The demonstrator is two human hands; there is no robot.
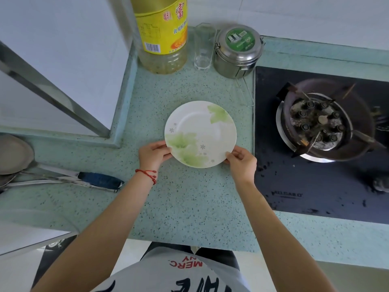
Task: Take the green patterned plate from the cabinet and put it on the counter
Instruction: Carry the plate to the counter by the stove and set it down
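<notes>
A round white plate with green leaf patterns (200,131) lies face up over the speckled green counter (185,199), in the middle of the view. My left hand (152,153) pinches its near left rim, thumb on top. At the near right rim, my right hand (242,160) grips it the same way. I cannot tell whether the plate rests fully on the counter or hovers just above it. No cabinet shelf interior is visible.
A big yellow-labelled oil bottle (163,36), an empty glass (203,47) and a steel lidded tin (239,51) stand behind the plate. A black gas hob with a burner (320,123) lies to the right. Metal ladles with a blue handle (101,180) lie at left.
</notes>
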